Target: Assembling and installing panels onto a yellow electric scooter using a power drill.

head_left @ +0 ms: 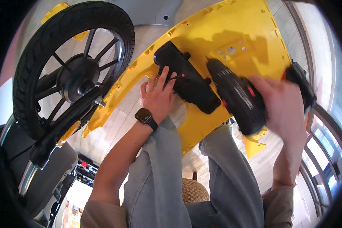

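Observation:
A large yellow plastic panel (201, 131) lies across my knees, with a long black plastic housing (190, 81) on it. My left hand (158, 95) rests at the housing's left side, fingers stretched out and apart, the fingertips on the black plastic. By those fingertips a thin dark cable with a red tip (183, 75) crosses the housing. On the right, my right hand (283, 102) is closed around the handle of a black cordless drill (237, 93) with red details. The drill's front end points up and left, apart from the housing, above the panel. Motion blurs drill and hand.
At the left stands a black-spoked wheel (70, 76) with a thick tyre, close beside the panel's edge. A grey panel (150, 13) lies at the far side. A smaller yellow piece (252, 143) is below the drill. Window frames (323, 144) line the right.

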Action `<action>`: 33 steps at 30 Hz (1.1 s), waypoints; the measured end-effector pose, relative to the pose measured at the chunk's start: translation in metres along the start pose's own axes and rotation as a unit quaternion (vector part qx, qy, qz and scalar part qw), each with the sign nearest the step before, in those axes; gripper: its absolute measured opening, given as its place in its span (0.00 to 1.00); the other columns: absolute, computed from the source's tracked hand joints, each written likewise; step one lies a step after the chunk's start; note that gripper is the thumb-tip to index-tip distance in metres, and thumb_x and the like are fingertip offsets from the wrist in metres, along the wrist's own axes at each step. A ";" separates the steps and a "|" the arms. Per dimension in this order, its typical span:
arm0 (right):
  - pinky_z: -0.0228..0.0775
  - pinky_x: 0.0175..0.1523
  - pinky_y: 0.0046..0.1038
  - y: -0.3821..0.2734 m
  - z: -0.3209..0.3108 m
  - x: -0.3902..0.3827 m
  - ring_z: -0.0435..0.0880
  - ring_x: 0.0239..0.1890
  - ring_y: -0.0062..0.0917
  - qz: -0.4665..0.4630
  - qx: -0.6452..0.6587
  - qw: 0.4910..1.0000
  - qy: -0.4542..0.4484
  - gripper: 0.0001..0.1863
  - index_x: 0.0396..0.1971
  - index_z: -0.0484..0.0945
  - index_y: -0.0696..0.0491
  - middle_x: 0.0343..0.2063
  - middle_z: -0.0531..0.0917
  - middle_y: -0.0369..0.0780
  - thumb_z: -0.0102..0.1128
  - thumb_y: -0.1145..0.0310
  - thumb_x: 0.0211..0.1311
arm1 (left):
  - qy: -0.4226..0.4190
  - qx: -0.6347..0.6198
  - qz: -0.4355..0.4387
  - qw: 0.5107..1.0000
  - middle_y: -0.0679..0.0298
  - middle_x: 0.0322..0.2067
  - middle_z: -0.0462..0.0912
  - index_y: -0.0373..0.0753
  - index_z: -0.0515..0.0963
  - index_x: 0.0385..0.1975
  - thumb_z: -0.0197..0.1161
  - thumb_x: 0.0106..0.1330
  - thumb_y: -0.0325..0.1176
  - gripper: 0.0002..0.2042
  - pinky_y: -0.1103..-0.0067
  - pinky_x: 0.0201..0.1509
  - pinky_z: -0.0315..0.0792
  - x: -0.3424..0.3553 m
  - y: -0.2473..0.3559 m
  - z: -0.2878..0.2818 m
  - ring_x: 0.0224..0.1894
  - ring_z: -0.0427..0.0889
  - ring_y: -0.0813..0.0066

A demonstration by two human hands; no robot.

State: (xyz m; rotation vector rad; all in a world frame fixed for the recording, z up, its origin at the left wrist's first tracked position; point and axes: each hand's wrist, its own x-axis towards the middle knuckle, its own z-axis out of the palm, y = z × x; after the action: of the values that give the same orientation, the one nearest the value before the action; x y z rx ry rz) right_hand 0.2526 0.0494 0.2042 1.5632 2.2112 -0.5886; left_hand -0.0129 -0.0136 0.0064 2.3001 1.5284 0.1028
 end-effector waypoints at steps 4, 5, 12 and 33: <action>0.72 0.35 0.29 0.012 0.012 -0.110 0.83 0.27 0.34 0.186 0.123 0.974 0.045 0.19 0.39 0.80 0.54 0.24 0.82 0.42 0.63 0.71 0.42 | 0.039 -0.070 0.038 0.996 0.66 0.58 0.69 0.47 0.76 0.48 0.60 0.52 0.31 0.20 0.65 0.56 0.64 0.019 0.017 0.006 0.54 0.70 0.62; 0.73 0.36 0.27 0.012 0.020 -0.137 0.83 0.28 0.32 0.232 0.172 0.956 0.056 0.18 0.40 0.80 0.55 0.25 0.82 0.42 0.63 0.72 0.43 | 0.062 -0.097 0.062 0.991 0.66 0.53 0.73 0.46 0.78 0.43 0.61 0.51 0.31 0.16 0.66 0.55 0.65 0.021 0.020 0.006 0.53 0.71 0.64; 0.70 0.41 0.21 -0.030 0.116 -0.236 0.77 0.33 0.15 0.486 0.363 0.791 0.078 0.18 0.47 0.78 0.58 0.29 0.82 0.36 0.60 0.72 0.55 | -0.031 -0.185 0.247 0.951 0.63 0.40 0.78 0.44 0.79 0.35 0.63 0.49 0.28 0.12 0.67 0.50 0.68 -0.005 0.014 0.006 0.46 0.76 0.62; 0.65 0.48 0.32 -0.049 0.390 -0.205 0.80 0.42 0.37 0.653 0.300 0.656 0.228 0.33 0.53 0.71 0.45 0.37 0.82 0.41 0.58 0.80 0.40 | -0.199 0.104 0.390 0.893 0.59 0.59 0.66 0.49 0.67 0.60 0.67 0.40 0.26 0.38 0.60 0.69 0.52 0.054 0.103 -0.003 0.63 0.62 0.57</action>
State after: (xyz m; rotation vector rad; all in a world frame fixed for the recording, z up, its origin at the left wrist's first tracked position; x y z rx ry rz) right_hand 0.2936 -0.3352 -0.0126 3.2621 0.4397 -0.4185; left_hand 0.0988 0.0008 0.0372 2.7416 0.3739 -0.3202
